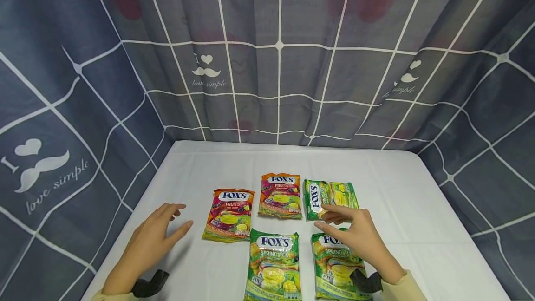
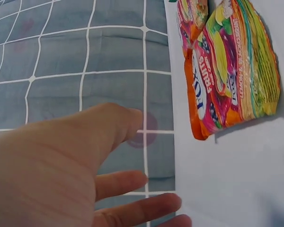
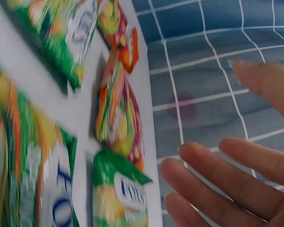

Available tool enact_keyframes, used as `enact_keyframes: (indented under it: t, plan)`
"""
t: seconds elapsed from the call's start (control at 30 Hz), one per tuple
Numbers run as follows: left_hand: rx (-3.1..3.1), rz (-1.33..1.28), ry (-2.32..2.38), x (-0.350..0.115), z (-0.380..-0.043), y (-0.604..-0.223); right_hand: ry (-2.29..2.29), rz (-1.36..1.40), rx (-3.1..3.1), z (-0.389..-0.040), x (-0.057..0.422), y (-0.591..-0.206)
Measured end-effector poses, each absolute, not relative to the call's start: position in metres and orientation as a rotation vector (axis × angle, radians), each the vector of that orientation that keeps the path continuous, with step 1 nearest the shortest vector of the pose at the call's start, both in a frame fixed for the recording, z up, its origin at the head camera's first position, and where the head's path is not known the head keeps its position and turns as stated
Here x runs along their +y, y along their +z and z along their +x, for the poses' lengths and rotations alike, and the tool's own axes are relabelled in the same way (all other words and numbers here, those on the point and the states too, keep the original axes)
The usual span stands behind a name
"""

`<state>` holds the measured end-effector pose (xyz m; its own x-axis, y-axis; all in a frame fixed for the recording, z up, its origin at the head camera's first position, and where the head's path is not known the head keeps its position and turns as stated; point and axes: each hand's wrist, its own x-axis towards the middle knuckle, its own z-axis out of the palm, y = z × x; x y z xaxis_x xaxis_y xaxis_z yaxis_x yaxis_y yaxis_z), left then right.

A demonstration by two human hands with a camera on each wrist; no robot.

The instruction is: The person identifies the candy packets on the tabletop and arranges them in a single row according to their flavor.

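My left hand hovers over the table's left side with its fingers loosely spread, holding nothing. Just to its right lies an orange-and-red Fox's Fruits candy bag; the left wrist view shows that same bag apart from the fingers. My right hand is above a green Fox's Spring Tea bag, partly hiding it. Its fingertips overlap the lower edge of a sideways Spring Tea bag in the head view. In the right wrist view the fingers are relaxed, with nothing between them and the thumb.
Another Fruits bag lies at the back middle, and a third Spring Tea bag at the front middle. All rest on a white-covered table. A grey-blue grid-patterned curtain encloses its back and sides.
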<state>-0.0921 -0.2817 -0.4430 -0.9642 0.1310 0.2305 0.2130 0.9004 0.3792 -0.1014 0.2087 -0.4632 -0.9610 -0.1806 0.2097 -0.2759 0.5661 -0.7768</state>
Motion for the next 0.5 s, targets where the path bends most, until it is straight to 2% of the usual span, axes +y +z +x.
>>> enact_keyframes:
  t: [0.5]
  plan:
    - [-2.927,-0.267,-0.698,-0.278,-0.1,-0.445,1.631,0.505,-2.678,-0.118,0.163,-0.468]
